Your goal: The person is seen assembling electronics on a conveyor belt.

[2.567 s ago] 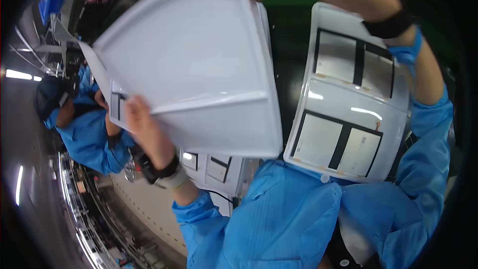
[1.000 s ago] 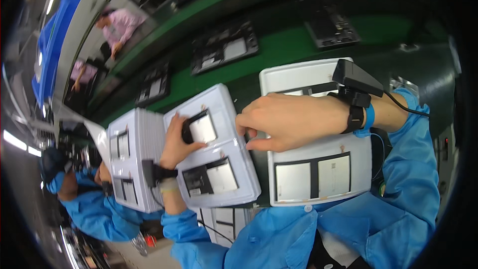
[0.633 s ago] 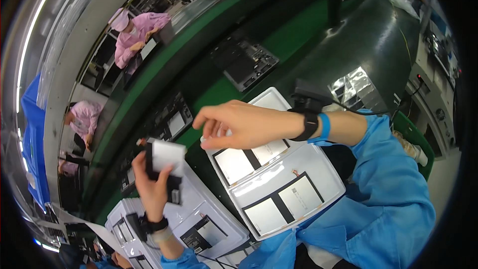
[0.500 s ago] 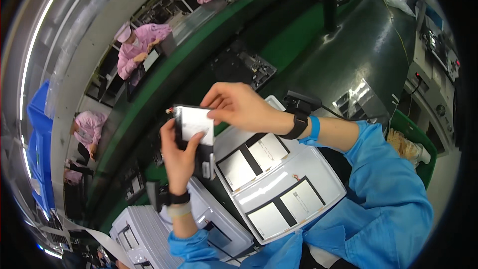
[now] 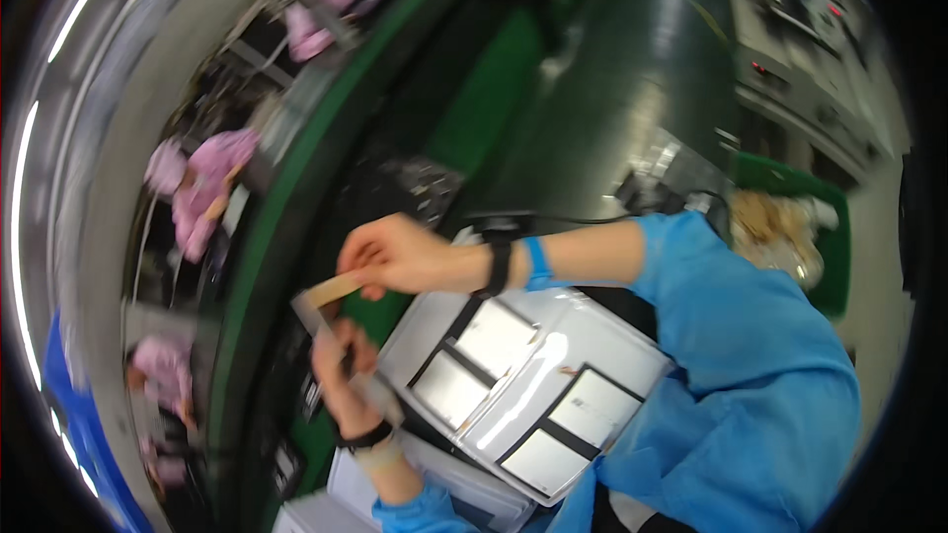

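Observation:
My right hand (image 5: 390,255) is closed, pinching the end of a tan strip (image 5: 334,289). From the strip's far end a greyish, see-through strip of film (image 5: 311,314) runs down toward my left hand (image 5: 341,370). That hand's fingers are curled, and motion smears them. A pale flat shape (image 5: 377,397) beside its palm looks like the battery pack, mostly hidden and blurred. To the right of the hands lies a white plastic tray (image 5: 518,385) holding flat white-and-black battery packs (image 5: 594,409) in its compartments.
More white trays (image 5: 346,494) are stacked at the lower left. A green bin (image 5: 839,237) with crumpled packing stands at the right. Dark device parts (image 5: 420,183) lie on the green bench (image 5: 612,109). Across it, people in pink (image 5: 202,192) work.
The view has turned, and both hands appear farther left. The battery pack's white face no longer shows. A tan strip and see-through film now stretch between the hands.

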### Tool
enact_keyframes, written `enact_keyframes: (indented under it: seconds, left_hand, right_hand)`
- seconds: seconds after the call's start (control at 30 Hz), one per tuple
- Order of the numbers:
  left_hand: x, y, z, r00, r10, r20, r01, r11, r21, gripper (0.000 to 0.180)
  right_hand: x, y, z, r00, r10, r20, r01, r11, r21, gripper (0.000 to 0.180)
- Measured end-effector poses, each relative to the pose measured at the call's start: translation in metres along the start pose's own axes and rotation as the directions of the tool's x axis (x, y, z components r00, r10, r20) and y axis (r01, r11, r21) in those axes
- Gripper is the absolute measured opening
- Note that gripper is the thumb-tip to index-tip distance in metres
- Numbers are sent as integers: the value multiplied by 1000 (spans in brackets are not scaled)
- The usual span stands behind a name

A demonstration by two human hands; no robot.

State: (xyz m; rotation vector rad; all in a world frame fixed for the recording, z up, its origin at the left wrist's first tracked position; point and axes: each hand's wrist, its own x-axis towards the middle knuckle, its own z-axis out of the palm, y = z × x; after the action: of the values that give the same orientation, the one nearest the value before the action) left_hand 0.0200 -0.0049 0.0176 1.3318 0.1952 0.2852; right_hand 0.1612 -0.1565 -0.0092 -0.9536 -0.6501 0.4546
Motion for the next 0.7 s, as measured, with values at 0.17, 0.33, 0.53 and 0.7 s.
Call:
enact_keyframes:
  seconds: [0.17, 0.33, 0.53, 0.7]
  left_hand:
    - [42, 34, -55, 550, 30, 834, 444, 836, -323, 36]
    - [50, -6, 81, 374, -274, 886, 708, 701, -82, 21]
    - [120, -83, 200, -113, -591, 799, 500, 661, 559, 41]
    - [64, -117, 293, 317, -549, 773, -600, 515, 612, 46]
  right_hand:
    - [42, -15, -10, 940, -83, -331, 134, 982, 133, 7]
    - [2, -137, -62, 736, -476, -481, 577, 813, 77, 10]
    - [-82, -227, -66, 554, -691, -464, 816, 561, 138, 15]
    - [-176, -270, -112, 301, -902, -311, 949, 252, 189, 15]
